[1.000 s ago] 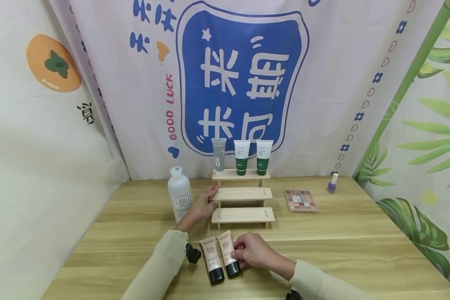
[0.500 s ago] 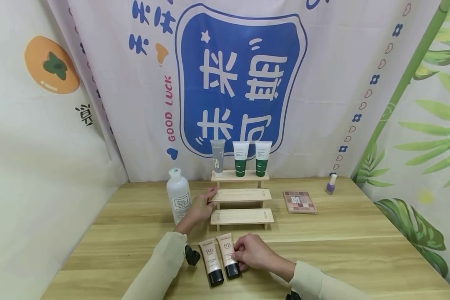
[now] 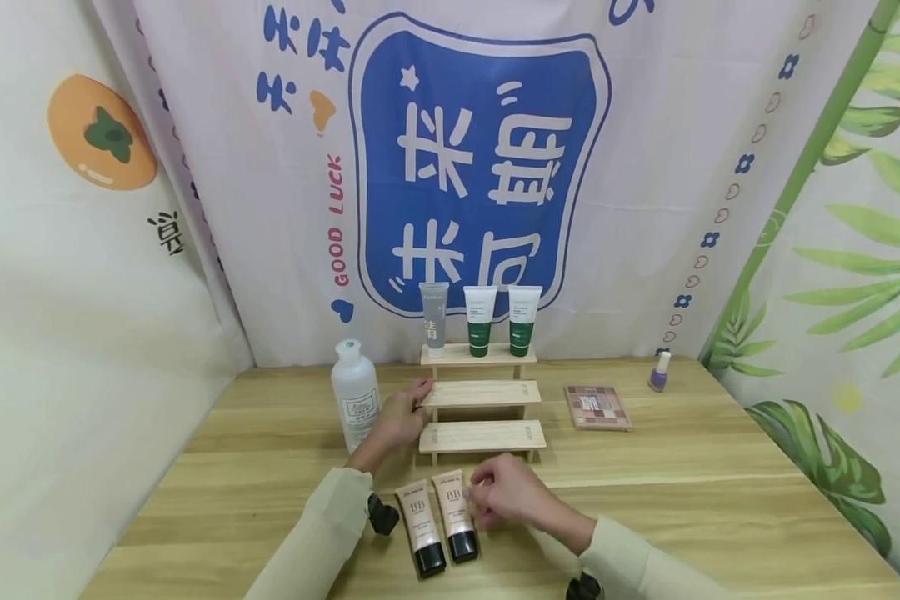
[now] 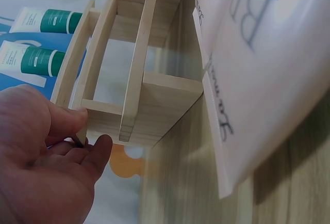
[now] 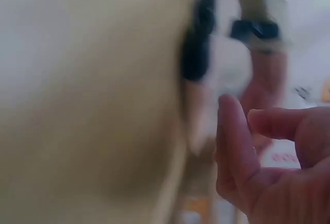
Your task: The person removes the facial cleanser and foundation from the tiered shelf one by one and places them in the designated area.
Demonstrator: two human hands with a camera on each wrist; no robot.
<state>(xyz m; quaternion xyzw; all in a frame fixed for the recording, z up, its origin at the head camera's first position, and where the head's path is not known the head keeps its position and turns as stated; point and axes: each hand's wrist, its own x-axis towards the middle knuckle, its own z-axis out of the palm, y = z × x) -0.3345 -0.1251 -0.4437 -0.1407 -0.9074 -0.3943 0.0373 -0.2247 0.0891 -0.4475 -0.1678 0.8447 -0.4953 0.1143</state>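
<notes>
In the head view my left hand (image 3: 401, 417) is at the left end of the three-tier wooden display rack (image 3: 482, 435). The left wrist view shows thumb and fingers pinching the end of its middle shelf (image 4: 98, 66). Two beige BB cream tubes with black caps lie in front of the rack, the left tube (image 3: 421, 523) beside the right tube (image 3: 453, 510). My right hand (image 3: 513, 492) is just right of the right tube, fingers loosely bent, nothing between them. On the top shelf stand a grey tube (image 3: 435, 319) and two white-and-green tubes (image 3: 480, 321).
A white bottle (image 3: 357, 396) stands left of the rack, close to my left forearm. Right of the rack lie an eyeshadow palette (image 3: 598, 407) and a small purple nail polish bottle (image 3: 659, 372). A printed curtain (image 3: 645, 208) hangs behind the wooden table (image 3: 645, 500).
My right hand has let go of the right BB cream tube and risen slightly off it. The left hand keeps its pinch on the shelf. The head view has tilted a little.
</notes>
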